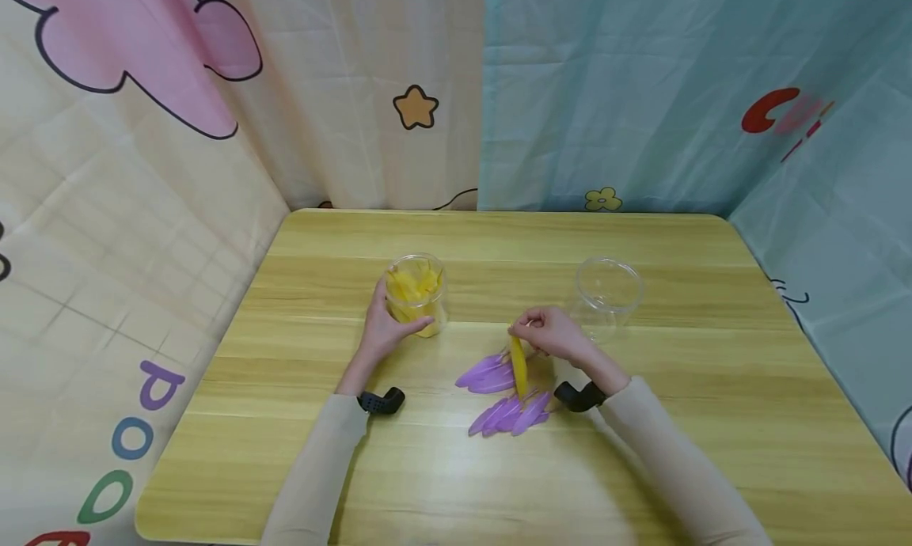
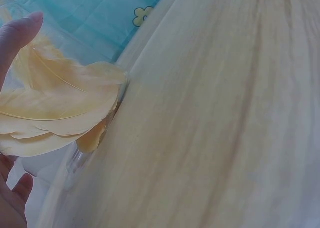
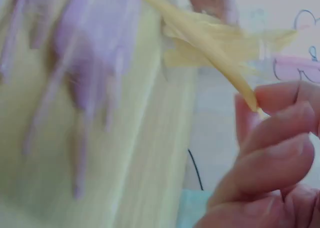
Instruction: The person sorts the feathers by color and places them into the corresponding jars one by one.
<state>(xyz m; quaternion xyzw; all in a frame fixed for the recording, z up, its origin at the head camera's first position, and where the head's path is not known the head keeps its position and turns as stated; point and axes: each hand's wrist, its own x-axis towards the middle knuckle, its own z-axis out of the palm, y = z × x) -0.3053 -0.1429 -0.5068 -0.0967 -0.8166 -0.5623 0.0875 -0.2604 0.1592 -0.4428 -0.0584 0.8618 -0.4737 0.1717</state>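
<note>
Jar w/ yel. feathers; L hand gripping it; R hand pinching feather; 2nd jar nearby

Wood-grain table is bordered by cream curtain at left (orange star, pink figure, coloured letters) and pale-blue curtain at right (yellow flower, red mark), the two meeting behind it.

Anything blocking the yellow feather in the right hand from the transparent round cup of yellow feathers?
Nothing visible stands between the slim yellow feather, pinched by the right hand, and the transparent round cup. The left hand grips the cup's side, leaving its mouth uncovered.
</note>
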